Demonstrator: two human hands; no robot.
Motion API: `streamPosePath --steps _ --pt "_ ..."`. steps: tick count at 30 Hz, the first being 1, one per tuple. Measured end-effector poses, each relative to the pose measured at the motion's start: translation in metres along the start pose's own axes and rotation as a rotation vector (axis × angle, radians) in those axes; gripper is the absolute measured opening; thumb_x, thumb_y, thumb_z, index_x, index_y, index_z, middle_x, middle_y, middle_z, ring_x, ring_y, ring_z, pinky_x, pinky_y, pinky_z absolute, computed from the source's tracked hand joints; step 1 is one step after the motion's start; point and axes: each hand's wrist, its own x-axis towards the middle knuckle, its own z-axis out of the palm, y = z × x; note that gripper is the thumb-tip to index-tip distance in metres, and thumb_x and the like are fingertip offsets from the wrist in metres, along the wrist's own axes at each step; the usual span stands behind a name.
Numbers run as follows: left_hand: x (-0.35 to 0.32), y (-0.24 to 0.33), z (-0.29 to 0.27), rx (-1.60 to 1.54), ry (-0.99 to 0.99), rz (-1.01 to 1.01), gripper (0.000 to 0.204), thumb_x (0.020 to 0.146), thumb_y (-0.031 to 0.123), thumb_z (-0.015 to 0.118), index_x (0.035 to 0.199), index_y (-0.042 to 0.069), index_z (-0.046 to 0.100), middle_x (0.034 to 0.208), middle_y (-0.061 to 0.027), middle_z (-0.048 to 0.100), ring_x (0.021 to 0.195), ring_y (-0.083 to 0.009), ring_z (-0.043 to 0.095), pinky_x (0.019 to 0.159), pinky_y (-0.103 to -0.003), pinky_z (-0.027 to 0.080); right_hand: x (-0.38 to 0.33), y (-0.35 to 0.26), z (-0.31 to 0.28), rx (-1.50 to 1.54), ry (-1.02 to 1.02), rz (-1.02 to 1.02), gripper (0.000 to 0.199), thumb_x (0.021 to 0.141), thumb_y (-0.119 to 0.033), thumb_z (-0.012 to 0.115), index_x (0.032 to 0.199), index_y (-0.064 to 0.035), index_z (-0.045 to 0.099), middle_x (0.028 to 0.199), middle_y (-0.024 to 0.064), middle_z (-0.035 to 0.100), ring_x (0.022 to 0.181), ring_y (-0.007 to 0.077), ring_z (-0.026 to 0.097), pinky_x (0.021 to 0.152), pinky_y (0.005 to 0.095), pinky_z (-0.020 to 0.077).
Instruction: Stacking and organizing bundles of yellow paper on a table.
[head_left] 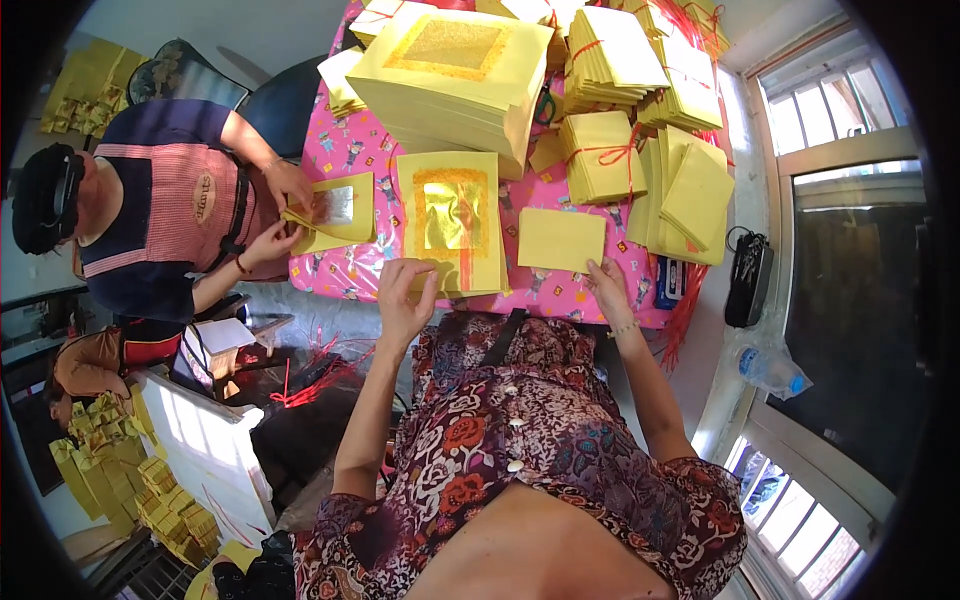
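My left hand [406,298] is at the lower left corner of a stack of yellow paper sheets [494,220]. Its fingers are curled toward the thumb, and whatever lies between them is too small to make out. The top sheet carries a square of shiny gold foil [446,215] inside an orange printed border. With thumb and fingers, my right hand [610,293] grips the lower right corner of a folded yellow paper [561,239], which lies flat beside the stack.
A tall yellow paper stack [440,105] rises at the back of the pink-covered table [335,140]. Red-tied paper bundles [603,155] crowd the right. A co-worker [170,200] at left handles a foil-topped sheet [345,215]. A black case [747,280] and plastic bottle [773,370] sit on the windowsill.
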Motion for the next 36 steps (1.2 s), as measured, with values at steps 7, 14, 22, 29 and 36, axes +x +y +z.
streamPosePath --steps 7,14,22,29,36 --pt "0.006 0.001 -0.006 0.051 -0.142 0.088 0.015 0.077 0.009 0.074 0.09 0.007 0.067 0.089 -0.008 0.063 0.088 -0.0272 0.057 0.076 -0.037 0.045 0.022 0.047 -0.005 -0.485 0.228 -0.033 0.035 0.089 -0.023 0.072 0.11 -0.0024 0.053 0.094 0.0078 0.066 0.079 0.0166 0.063 0.068 0.0345 0.0539" --pt "0.001 -0.002 -0.01 0.119 -0.31 0.119 0.033 0.071 0.015 0.081 0.099 0.008 0.067 0.103 -0.0079 0.062 0.102 -0.0289 0.054 0.087 -0.039 0.043 0.0 0.015 0.02 -1.571 0.558 -0.623 0.04 0.085 -0.022 0.073 0.111 0.0007 0.053 0.099 0.0173 0.06 0.089 0.0292 0.064 0.072 0.0421 0.0526" --pt "0.005 -0.011 -0.01 0.154 -0.41 0.173 0.039 0.073 0.021 0.081 0.108 0.011 0.066 0.109 -0.0073 0.06 0.106 -0.0289 0.053 0.09 -0.041 0.042 -0.052 -0.064 0.153 -1.128 -0.448 -0.818 0.04 0.081 -0.025 0.074 0.111 -0.0057 0.056 0.105 0.0102 0.057 0.1 0.032 0.057 0.085 0.0417 0.0482" --pt "0.011 -0.015 -0.01 0.122 -0.458 0.182 0.038 0.07 0.021 0.083 0.105 0.013 0.069 0.108 -0.0055 0.062 0.104 -0.0284 0.055 0.087 -0.04 0.048 -0.049 -0.054 0.184 -1.399 -0.721 -1.024 0.037 0.074 -0.026 0.078 0.102 -0.0084 0.06 0.101 0.0071 0.057 0.1 0.0277 0.055 0.082 0.0385 0.0491" --pt "0.016 -0.021 -0.013 0.067 -0.495 0.146 0.034 0.068 0.018 0.084 0.098 0.01 0.072 0.103 -0.0058 0.066 0.097 -0.0275 0.058 0.083 -0.037 0.05 -0.036 -0.061 0.182 -1.342 -0.821 -0.953 0.026 0.078 -0.025 0.076 0.093 -0.0086 0.061 0.093 0.005 0.059 0.092 0.0263 0.057 0.078 0.0378 0.0501"
